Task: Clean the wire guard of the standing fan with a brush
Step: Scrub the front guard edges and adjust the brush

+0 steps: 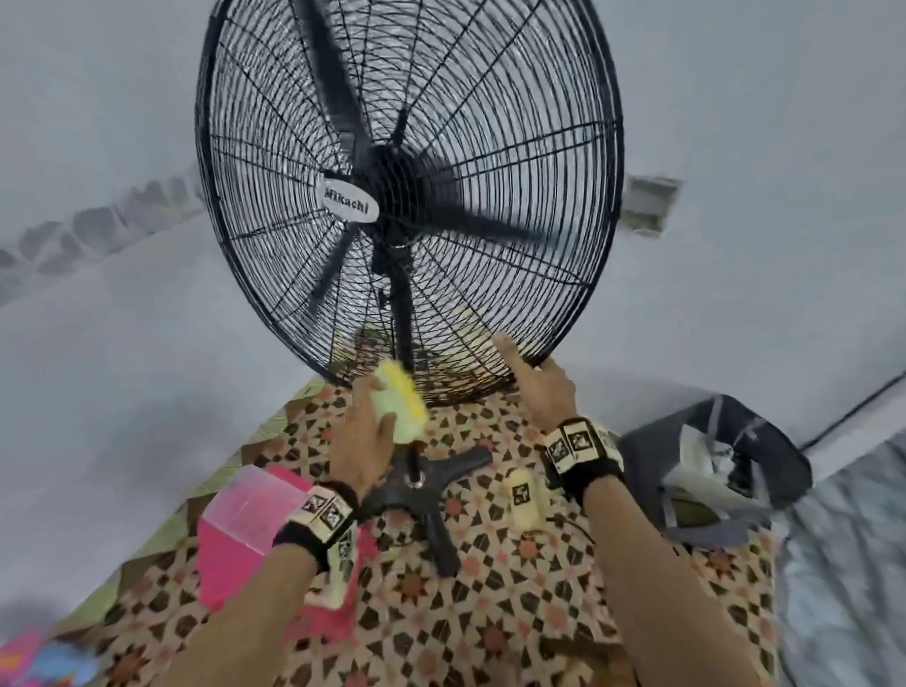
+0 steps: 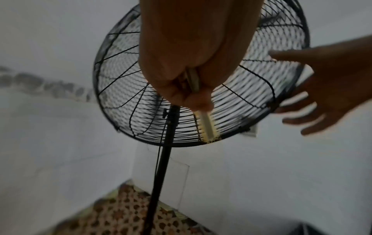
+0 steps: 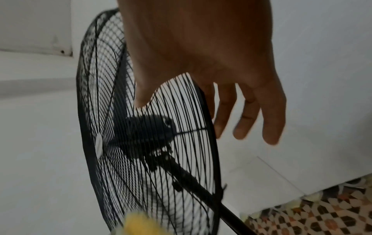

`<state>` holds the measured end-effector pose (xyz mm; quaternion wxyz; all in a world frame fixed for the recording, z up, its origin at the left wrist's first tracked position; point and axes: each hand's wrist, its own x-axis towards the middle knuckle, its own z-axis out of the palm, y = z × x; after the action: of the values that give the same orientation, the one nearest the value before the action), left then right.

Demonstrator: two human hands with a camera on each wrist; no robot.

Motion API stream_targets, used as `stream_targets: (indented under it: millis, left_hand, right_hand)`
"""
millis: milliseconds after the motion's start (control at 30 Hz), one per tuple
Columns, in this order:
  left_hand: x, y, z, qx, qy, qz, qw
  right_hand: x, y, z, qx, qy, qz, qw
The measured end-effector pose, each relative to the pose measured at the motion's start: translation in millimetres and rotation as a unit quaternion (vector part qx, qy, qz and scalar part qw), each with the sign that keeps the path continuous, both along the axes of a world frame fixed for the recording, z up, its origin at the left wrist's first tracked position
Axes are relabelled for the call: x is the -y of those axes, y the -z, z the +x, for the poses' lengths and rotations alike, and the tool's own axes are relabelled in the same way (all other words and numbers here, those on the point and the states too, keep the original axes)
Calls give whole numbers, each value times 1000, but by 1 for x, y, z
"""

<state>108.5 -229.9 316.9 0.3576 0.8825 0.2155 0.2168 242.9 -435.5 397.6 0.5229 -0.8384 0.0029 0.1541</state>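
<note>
- Left hand (image 1: 364, 433) is wrapped tight round the pale green plastic brush with yellow bristles (image 1: 403, 406), fingers curled over its handle.
- From the left wrist view, that brush (image 2: 207, 125) runs long and straight away from the fist, its tip reaching the lower rim of the black round wire guard (image 2: 251, 101), bristles in among the wires there.
- In the head view the brush's long axis slants up and slightly left, its far end at the bottom edge of the guard (image 1: 484, 111), just right of the pole.
- Right hand (image 1: 540, 386) is spread wide, fingers straight, holding nothing; it sits at the guard's lower right rim, forefinger laid along the wires.
- The right wrist view shows that hand (image 3: 231, 89) with its thumb in front of the cage and its fingers behind the rim; whether it actually presses the rim is hard to tell.
- The guard stands upright, face turned towards the person, a white oval badge (image 1: 347, 200) at its centre and dark blades (image 1: 328, 75) behind the wires.
- A black pole (image 1: 403, 319) drops from the hub to a black spoked base (image 1: 436, 498).
- The base rests on a patterned brown and cream mat (image 1: 502, 624).
- A pink plastic box (image 1: 237, 536) lies low on the left, a dark grey bag (image 1: 752, 435) on the right.
- Pale wall (image 1: 99, 124) behind it all.
</note>
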Motion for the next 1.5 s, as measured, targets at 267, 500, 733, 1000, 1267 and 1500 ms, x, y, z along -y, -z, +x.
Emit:
stream_targets:
  millis: [267,500,733,1000,1267,1500]
  left_hand:
    - [13,30,-3,-54,-123,-134,982]
    - [53,35,24,6,-181,-423,888]
    - [109,38,35,46,-52,-469,880]
    - [69,32,33,58,-171,-484,856]
    - [126,21,28,108,-108,-562,813]
    - [87,22,40,100,-192,-542,812]
  right_hand:
    - [7,-7,29,18,52,125,991]
    - [3,-2,17,72,41,124,989]
    - [0,-1,18,95,37,87,991]
    - [2,-2,16,102,32,91,990]
    - [6,3,25,108,25,71,991]
    - [-1,1,20,88,31,64,994]
